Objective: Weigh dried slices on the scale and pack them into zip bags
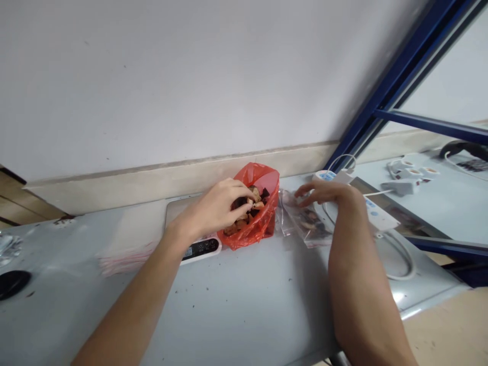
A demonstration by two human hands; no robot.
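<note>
My left hand (224, 203) reaches into the mouth of a red plastic bag (267, 218). Its thumb and fingertips are closed on a small pale dried piece (250, 201). Brown, orange and dark dried pieces (241, 223) fill the bag around the fingertips. On the right, my right hand (320, 193) hovers at or just over clear plastic bags (310, 223) with dark dried bits inside, its fingers bent and apart. Whether those fingers touch the plastic is hard to see. Under my left wrist lies a kitchen scale (206, 247), partly hidden, its display lit.
A stack of flat clear bags with pinkish edges (127, 259) lies left of the scale. White power strips (381, 216) and cables sit at the right, by a blue metal frame (375, 114). A black round lid (14, 283) rests far left. The wall closes off the back.
</note>
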